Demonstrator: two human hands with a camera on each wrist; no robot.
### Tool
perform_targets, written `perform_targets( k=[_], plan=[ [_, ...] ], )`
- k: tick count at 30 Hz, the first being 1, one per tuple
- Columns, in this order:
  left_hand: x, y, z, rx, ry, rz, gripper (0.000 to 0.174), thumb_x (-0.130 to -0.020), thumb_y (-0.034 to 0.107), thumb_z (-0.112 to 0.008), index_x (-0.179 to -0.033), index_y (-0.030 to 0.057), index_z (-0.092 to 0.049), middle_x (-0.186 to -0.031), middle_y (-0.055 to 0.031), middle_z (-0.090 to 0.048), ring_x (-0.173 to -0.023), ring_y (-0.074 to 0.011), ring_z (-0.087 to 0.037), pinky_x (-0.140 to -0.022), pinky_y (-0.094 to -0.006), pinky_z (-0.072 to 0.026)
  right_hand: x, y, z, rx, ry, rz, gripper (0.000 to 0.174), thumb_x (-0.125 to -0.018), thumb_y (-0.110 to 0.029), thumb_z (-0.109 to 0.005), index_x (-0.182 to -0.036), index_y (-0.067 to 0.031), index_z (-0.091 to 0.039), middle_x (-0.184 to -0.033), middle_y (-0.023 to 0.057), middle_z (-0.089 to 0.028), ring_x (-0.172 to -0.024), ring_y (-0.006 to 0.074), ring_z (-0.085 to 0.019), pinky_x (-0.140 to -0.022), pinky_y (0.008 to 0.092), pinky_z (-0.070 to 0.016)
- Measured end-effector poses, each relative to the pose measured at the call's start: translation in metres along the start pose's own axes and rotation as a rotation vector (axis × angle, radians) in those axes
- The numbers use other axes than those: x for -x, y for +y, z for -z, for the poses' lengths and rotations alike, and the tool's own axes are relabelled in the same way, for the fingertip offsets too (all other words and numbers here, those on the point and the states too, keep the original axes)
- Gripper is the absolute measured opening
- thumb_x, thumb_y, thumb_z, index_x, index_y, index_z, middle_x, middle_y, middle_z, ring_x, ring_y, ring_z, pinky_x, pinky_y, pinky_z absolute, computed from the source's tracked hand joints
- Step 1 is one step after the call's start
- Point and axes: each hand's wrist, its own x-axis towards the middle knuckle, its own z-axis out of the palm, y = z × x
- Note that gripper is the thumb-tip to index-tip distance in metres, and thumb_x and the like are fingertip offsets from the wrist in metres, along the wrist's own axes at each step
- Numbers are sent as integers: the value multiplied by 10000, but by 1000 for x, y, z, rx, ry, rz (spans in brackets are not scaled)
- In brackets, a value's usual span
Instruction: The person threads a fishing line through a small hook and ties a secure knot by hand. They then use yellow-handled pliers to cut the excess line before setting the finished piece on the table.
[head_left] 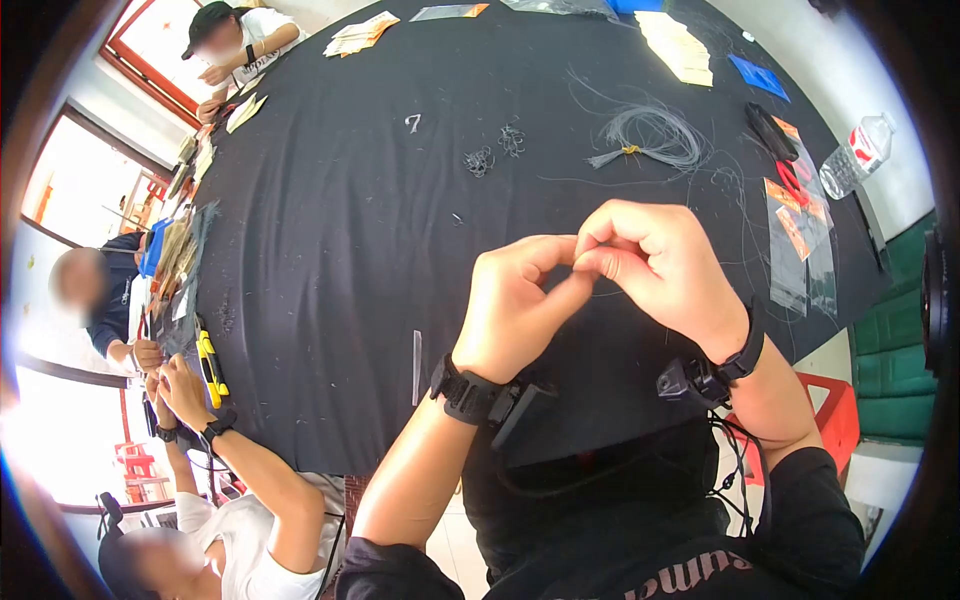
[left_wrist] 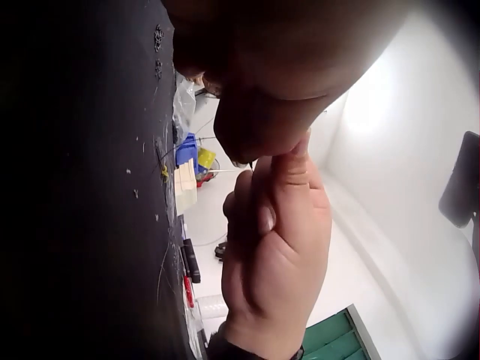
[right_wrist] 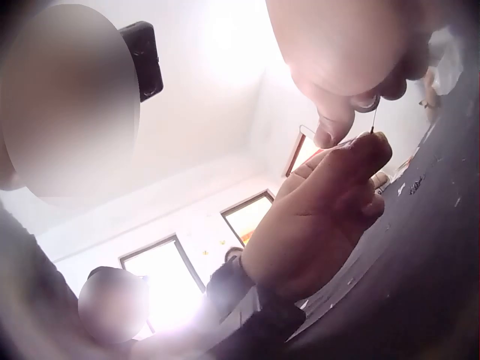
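Note:
Both hands meet over the front of the black-covered table (head_left: 330, 280), fingertips almost together. My left hand (head_left: 515, 305) pinches a tiny dark piece (right_wrist: 372, 130) between thumb and forefinger, and only its tip shows. From there a thin line (right_wrist: 375, 115) runs up to my right hand (head_left: 655, 260), whose thumb and forefinger pinch it. The fingers hide most of the work, and I cannot tell what the dark piece is. In the left wrist view the right hand's thumb lies against its curled fingers.
Beyond the hands lie a tied coil of thin clear line (head_left: 655, 140) and two small piles of dark bits (head_left: 479, 161). Red-handled scissors (head_left: 793, 183), plastic packets (head_left: 790, 260) and a water bottle (head_left: 858, 157) stand at right. A clear strip (head_left: 417, 368) lies left. Other people sit along the left edge.

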Motion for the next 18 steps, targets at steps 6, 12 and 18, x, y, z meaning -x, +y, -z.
perform_targets(
  k=[6,12,18],
  plan=[
    [2,9,-1,175,-108,63,120,-865,40,-724,-962,-30,-723,-930,-57,-723,-840,-81,-639,-755,-230,-512,-4,1,15,-172,22,-65,26,-877,25,-660,-897,23,-644,-760,58,-683,-726,98,-651,-652,226,-508],
    [4,9,0,372,-121,129,81,-898,11,-689,-954,-45,-708,-968,-81,-719,-869,-92,-639,-765,-227,-510,-4,-4,17,-115,27,-91,43,-878,8,-685,-894,34,-655,-793,75,-701,-720,97,-662,-641,225,-516],
    [3,8,-1,460,-90,138,94,-907,29,-694,-973,-37,-707,-978,-88,-720,-896,-114,-646,-817,-245,-507,-4,-2,17,-85,75,-77,58,-865,3,-706,-889,33,-662,-801,74,-712,-731,93,-669,-648,221,-519]
  ],
)
